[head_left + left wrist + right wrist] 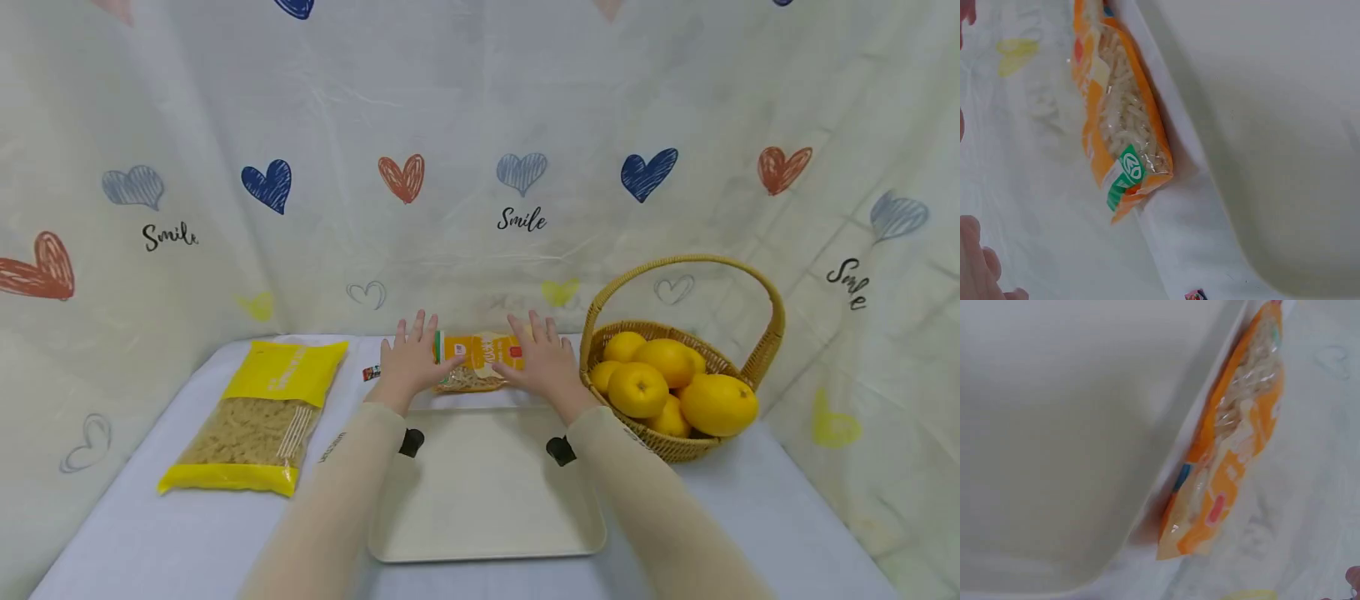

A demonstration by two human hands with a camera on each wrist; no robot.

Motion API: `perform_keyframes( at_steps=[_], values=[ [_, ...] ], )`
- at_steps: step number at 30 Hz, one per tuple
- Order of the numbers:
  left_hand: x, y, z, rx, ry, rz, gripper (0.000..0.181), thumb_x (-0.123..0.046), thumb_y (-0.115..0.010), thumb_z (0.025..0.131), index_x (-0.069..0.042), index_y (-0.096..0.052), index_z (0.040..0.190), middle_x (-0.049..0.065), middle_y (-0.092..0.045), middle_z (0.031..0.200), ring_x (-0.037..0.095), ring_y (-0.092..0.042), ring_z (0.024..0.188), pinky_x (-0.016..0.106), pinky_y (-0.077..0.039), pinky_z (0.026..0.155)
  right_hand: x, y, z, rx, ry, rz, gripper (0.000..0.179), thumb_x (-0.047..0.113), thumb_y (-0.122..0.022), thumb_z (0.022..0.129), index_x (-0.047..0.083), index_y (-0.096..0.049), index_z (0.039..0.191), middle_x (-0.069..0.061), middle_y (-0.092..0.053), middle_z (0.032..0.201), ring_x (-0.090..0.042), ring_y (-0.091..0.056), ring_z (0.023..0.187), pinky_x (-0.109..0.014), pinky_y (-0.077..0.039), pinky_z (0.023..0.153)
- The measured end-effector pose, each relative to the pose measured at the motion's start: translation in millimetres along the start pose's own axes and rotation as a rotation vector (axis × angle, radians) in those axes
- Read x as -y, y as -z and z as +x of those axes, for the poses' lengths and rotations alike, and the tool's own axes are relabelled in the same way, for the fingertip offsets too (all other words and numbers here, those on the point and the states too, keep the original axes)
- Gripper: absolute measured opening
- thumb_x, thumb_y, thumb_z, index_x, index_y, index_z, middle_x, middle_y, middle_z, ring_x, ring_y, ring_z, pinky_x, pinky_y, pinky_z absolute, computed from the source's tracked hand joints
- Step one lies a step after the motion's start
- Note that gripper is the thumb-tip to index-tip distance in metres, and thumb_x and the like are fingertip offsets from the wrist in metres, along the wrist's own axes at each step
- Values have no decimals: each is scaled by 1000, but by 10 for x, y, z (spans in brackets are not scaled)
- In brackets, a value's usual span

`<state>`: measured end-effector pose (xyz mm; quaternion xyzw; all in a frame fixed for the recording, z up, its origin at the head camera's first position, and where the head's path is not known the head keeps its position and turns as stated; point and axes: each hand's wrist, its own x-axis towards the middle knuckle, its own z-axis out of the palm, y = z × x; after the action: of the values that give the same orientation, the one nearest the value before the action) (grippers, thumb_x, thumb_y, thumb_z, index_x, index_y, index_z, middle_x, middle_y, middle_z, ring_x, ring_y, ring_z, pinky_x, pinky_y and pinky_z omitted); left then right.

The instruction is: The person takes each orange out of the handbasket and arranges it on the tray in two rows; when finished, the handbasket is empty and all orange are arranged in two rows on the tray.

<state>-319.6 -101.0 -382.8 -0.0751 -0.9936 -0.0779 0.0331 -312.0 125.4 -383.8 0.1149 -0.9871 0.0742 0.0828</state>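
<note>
Both hands are raised with fingers spread, over the far edge of a cream tray (487,492). In the head view my left hand (411,363) overlaps the left end of an orange snack-style bag (480,354), and my right hand (546,367) overlaps its right end. Neither hand holds anything. The bag has a clear window showing pale, short pieces and lies just behind the tray. In the left wrist view a green label (1127,172) marks one end of it; the right wrist view shows its orange and cream front (1229,475). Fingertips appear at the wrist views' edges.
A yellow bag of spiral-looking pasta (258,421) lies to the left. On the right stands a wicker basket (678,450) with a tall handle, holding several yellow fruits (637,389). A small colourful packet (371,372) sits left of the orange bag. A heart-printed curtain (465,108) hangs behind.
</note>
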Motion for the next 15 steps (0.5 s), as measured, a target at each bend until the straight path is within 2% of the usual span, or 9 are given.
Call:
perform_keyframes(
  at_steps=[3,5,7,11,15],
  values=[
    [123,92,-143,-22,-99,-78,90,-69,-41,81,-22,-2,147,-2,7,154,31,-10,140,59,-26,104,-44,114,-173,-69,65,19,87,63,-49,80,28,-7,147,-11,-12,153,-38,-22,136,-60,-32,100],
    [199,173,-279,-45,-174,-142,90,-64,-46,82,-21,-2,147,-4,8,154,29,-16,140,56,-32,103,-104,186,-306,-147,99,54,87,59,-55,79,24,-12,147,-10,-19,151,-35,-30,133,-57,-35,99],
    [264,241,-442,-64,-219,-213,91,-61,-51,81,-21,-3,147,-5,6,154,27,-21,138,52,-35,102,-181,249,-436,-231,126,101,89,54,-60,78,19,-17,146,-12,-26,148,-35,-34,129,-56,-37,98],
    [381,273,-795,-34,-217,-347,94,-63,-52,79,-24,0,147,-5,3,154,27,-20,139,51,-31,106,-358,358,-664,-364,114,163,90,48,-66,75,11,-21,144,-17,-34,142,-37,-36,126,-57,-36,98],
    [465,173,-1068,10,-180,-447,96,-64,-54,77,-24,-1,147,-1,-3,155,27,-18,139,52,-26,108,-558,442,-847,-469,40,185,90,41,-71,71,11,-25,142,-18,-38,138,-38,-37,123,-58,-38,94]
  ],
)
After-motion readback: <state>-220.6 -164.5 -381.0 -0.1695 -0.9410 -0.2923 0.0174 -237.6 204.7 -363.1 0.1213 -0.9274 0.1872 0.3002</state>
